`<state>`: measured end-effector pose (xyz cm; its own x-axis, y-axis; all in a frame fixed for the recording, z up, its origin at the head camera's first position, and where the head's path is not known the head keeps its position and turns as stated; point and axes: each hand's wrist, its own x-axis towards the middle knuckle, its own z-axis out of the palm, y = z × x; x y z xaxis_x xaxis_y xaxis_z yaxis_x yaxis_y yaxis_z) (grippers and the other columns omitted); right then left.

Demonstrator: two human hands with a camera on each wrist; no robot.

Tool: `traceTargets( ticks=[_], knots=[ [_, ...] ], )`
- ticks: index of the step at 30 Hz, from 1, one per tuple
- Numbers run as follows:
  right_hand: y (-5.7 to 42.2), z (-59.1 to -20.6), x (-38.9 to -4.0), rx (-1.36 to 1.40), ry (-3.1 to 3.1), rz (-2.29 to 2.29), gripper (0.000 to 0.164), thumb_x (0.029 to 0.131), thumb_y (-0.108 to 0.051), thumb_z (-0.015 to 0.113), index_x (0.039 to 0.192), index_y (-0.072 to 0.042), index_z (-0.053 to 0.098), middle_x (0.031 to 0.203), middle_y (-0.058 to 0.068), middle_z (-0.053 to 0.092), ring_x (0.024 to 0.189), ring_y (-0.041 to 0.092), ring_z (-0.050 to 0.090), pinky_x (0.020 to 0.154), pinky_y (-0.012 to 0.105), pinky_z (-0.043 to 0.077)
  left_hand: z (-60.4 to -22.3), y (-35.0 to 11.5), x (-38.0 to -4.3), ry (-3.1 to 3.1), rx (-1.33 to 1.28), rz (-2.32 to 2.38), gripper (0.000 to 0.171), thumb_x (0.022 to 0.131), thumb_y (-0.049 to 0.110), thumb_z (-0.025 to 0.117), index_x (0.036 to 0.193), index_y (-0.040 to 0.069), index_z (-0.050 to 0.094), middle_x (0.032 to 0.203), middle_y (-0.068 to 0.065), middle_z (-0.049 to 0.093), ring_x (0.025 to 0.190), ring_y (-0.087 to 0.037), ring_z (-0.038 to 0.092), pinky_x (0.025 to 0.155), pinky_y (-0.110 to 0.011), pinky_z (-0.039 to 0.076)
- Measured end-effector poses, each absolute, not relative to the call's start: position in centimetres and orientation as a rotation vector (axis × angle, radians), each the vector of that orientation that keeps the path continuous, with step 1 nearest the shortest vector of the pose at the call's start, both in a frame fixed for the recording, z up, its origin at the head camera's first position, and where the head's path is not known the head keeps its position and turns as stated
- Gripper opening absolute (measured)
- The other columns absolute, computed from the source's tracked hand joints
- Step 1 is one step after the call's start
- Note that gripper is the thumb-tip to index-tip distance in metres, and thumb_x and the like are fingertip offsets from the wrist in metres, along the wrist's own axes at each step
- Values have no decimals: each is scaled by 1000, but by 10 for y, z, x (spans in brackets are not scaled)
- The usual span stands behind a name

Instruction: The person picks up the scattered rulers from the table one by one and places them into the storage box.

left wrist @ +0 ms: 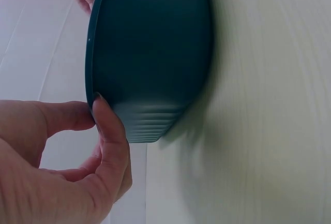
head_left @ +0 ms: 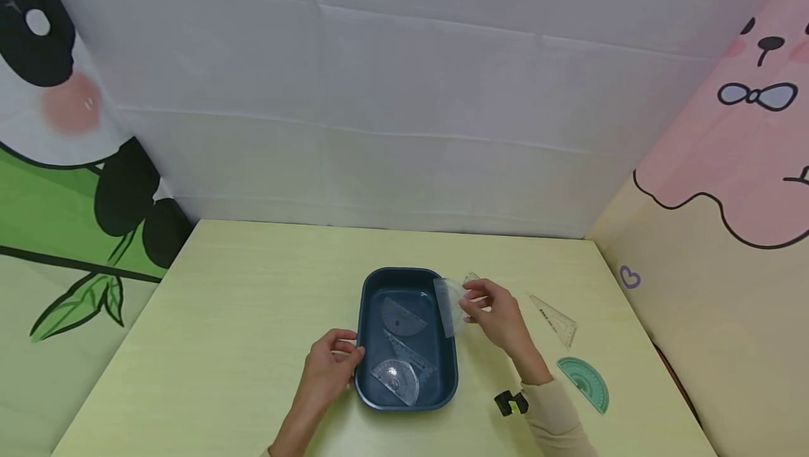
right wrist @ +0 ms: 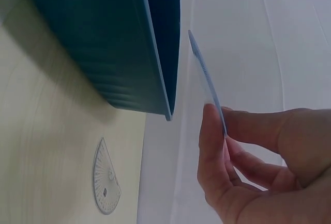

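A dark blue plastic tray (head_left: 362,316) stands on the table. My left hand (head_left: 330,366) pinches its left rim between thumb and fingers, and the left wrist view shows this grip (left wrist: 77,157) close up. Above the right rim, my right hand (head_left: 496,313) pinches a clear protractor (head_left: 447,306); the right wrist view shows this thin protractor (right wrist: 207,81) nearly edge-on. Inside the tray lie a clear protractor (head_left: 402,318), a clear set square (head_left: 411,357) and another clear protractor (head_left: 398,380), partly overlapping.
Right of the tray lie a clear set square (head_left: 557,320) and a green protractor (head_left: 586,382). One more clear protractor (right wrist: 106,180) rests on the table beside the tray, mostly behind my right hand in the head view. A white cloth wall (head_left: 392,183) borders the back edge.
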<state>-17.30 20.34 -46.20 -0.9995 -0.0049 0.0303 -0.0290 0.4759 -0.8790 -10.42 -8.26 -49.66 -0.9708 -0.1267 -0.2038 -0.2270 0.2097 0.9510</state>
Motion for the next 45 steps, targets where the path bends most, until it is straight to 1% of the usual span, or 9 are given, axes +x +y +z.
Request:
traceTargets(
  ticks=[7,12,19,21,24,29,37,45],
  knots=[
    [191,-462,-173,92,-2686,1575,30,91,3,74,120,4,67,97,14,67,82,24,69,67,39,63,-498,-83,-105,2378,-347,1898,30,91,2,72,118,-7,63,88,-10,64,70,-20,63,54,-37,56],
    [184,-464,-172,150,-2694,1571,30,91,2,75,119,3,67,97,14,68,81,24,70,67,41,63,-498,-82,-106,2378,-344,1897,29,91,2,72,117,-7,63,88,-10,63,70,-20,63,53,-36,55],
    [173,-466,-173,184,-2717,1616,30,90,3,75,118,2,66,96,13,66,80,22,69,65,36,62,-497,-82,-105,2384,-352,1882,30,91,3,72,118,-7,63,89,-10,64,71,-20,63,54,-37,56],
    [169,-466,-173,202,-2721,1626,30,90,4,75,118,4,66,95,13,64,80,23,69,65,37,62,-497,-83,-105,2384,-353,1881,31,91,3,72,118,-7,63,89,-11,64,72,-20,64,55,-37,56],
    [165,-466,-174,221,-2728,1652,30,90,5,74,118,6,65,94,14,63,79,25,68,66,42,62,-497,-83,-105,2382,-353,1880,31,91,3,72,119,-7,63,90,-11,64,72,-21,64,54,-36,56],
    [160,-465,-173,247,-2751,1697,32,90,6,74,120,7,63,97,14,63,79,23,67,69,49,62,-497,-83,-105,2379,-351,1880,30,91,3,72,119,-7,63,90,-11,63,72,-20,63,54,-35,55],
    [153,-465,-173,329,-2766,1713,32,90,7,73,120,10,63,97,17,63,78,25,70,67,46,62,-497,-83,-104,2382,-340,1889,30,91,3,72,118,-7,63,89,-11,64,71,-20,63,53,-35,55],
    [146,-467,-176,302,-2871,1673,32,91,5,73,120,9,62,93,13,62,68,18,69,66,46,62,-497,-83,-104,2383,-338,1891,30,91,3,72,118,-7,63,89,-11,63,71,-20,63,52,-32,53]
  ],
)
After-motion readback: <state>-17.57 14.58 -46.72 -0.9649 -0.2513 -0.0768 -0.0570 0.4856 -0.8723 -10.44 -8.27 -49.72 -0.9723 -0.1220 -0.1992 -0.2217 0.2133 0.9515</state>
